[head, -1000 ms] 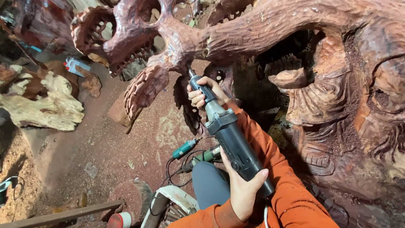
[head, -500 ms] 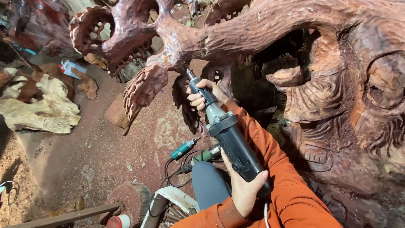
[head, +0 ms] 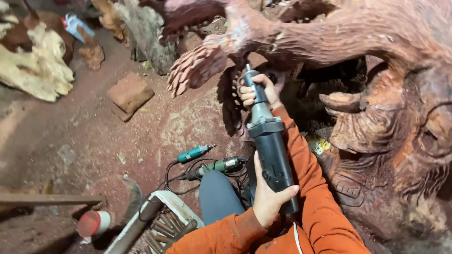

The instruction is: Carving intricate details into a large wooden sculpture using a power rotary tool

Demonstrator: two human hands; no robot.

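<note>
Dusty floor [head: 94, 141]; both hands grip grinder [head: 270, 141] — rough reddish carving [head: 376, 37].

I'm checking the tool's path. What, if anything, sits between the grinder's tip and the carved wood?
Nothing visible does. Both hands, left hand at the rear and right hand near the nose, hold the grinder, whose tip already reaches the carved wood.
</note>
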